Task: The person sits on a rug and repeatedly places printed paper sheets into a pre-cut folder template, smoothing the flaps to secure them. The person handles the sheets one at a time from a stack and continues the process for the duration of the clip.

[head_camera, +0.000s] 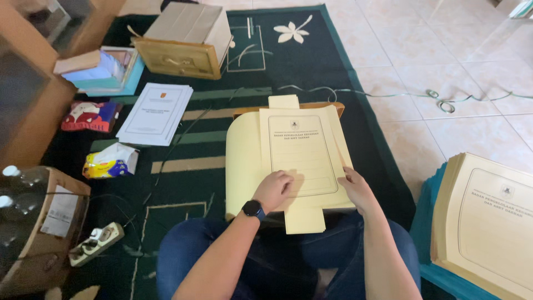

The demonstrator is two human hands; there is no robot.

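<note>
A pale yellow paper folder (302, 161) lies flat across the lap of a person sitting on a dark green carpet (222, 144), its printed face up and its side flaps spread wide. The left hand (276, 189), a black watch (253, 209) at its wrist, presses down on the lower left of the cover with fingers curled loosely, grasping nothing; the pressure seems to pin the sheet so it does not slide. The right hand (355, 189) lies flat along the folder's right edge, open, fingers on the crease where the side flap meets the cover, as if steadying that fold line. A wooden board (327, 106) shows just beyond the folder's far edge, apparently serving as a firm backing under it.

To the person's right, a thick stack of matching folders (488, 222) sits on a teal tray (427, 233), near the right knee and within an easy reach. On the left, well apart, lie a white document pile (155, 114), a snack packet (111, 164) and a power strip (97, 241), with a cardboard box (50, 233) at the frame's edge. A wooden drawer (177, 55) and a tissue box (105, 72) stand farther off. Bare carpet between the folder and the papers gives the left arm room; tiled floor (444, 50) opens on the right, crossed only by a thin cord (444, 103).
</note>
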